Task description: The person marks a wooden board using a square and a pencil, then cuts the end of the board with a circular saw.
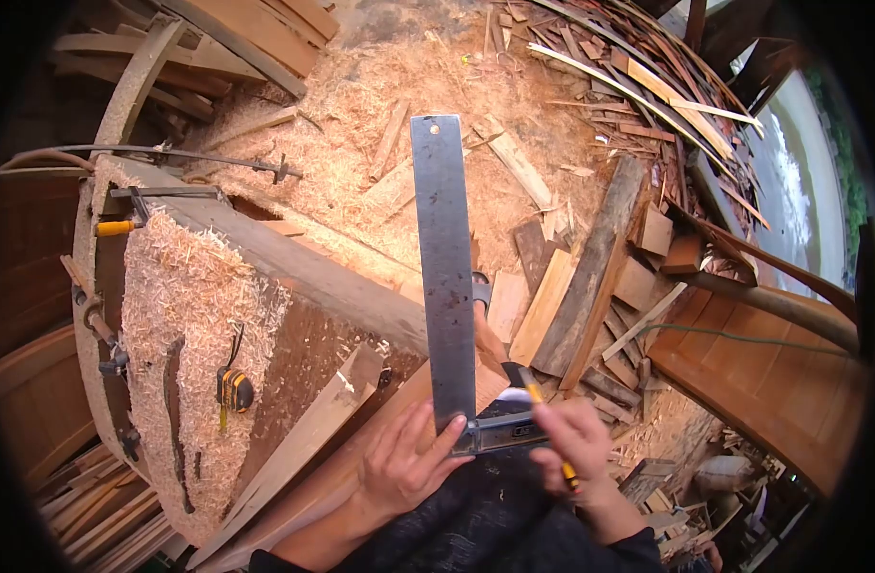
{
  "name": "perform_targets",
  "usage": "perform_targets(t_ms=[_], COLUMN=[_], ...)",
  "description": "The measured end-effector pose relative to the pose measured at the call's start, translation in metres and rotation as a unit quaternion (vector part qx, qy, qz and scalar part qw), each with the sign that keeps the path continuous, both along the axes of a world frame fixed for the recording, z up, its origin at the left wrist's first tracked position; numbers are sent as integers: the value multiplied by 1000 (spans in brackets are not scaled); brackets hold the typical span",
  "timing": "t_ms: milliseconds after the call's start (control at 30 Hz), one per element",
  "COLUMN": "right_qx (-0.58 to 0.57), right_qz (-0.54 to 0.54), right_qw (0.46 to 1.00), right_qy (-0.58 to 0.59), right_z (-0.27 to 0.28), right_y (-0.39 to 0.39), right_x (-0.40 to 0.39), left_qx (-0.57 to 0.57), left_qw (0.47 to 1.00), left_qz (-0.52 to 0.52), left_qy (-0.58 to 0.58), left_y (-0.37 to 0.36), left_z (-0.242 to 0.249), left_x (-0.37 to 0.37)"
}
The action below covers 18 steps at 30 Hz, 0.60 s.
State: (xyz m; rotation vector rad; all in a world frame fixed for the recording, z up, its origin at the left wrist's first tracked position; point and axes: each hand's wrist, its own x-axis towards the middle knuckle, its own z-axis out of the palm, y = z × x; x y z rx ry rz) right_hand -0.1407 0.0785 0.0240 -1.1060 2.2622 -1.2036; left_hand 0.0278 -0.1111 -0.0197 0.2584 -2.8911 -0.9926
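A long metal try square blade (444, 267) points away from me over a wooden plank (399, 406), its dark stock (504, 433) at the near end. My left hand (411, 460) grips the blade's base where it meets the stock, thumb on top. My right hand (573, 444) is closed around a yellow and black pencil-like tool (536, 390), beside the stock's right end. What lies under the left fingers is hidden.
At left, a shavings-covered bench (332, 296) holds a black and yellow tape measure (234, 389) and a yellow-handled tool (115, 228). Boards (590, 277) and offcuts lie at right, near a wooden panel (743, 363). Shavings cover the ground ahead.
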Motion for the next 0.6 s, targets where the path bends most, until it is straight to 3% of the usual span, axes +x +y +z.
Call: perform_targets(t_ms=[267,600], right_qx=[-16,110], right_qz=[16,66], right_qw=[999,989], right_qy=[32,74], right_z=[-19,10], right_y=[-31,-26], right_x=[17,26], left_qx=[1,-5], left_qw=[1000,1000], left_qz=[-2,2], left_qy=[1,-17], left_y=[-1,0], left_z=[-2,-2], left_x=[0,3])
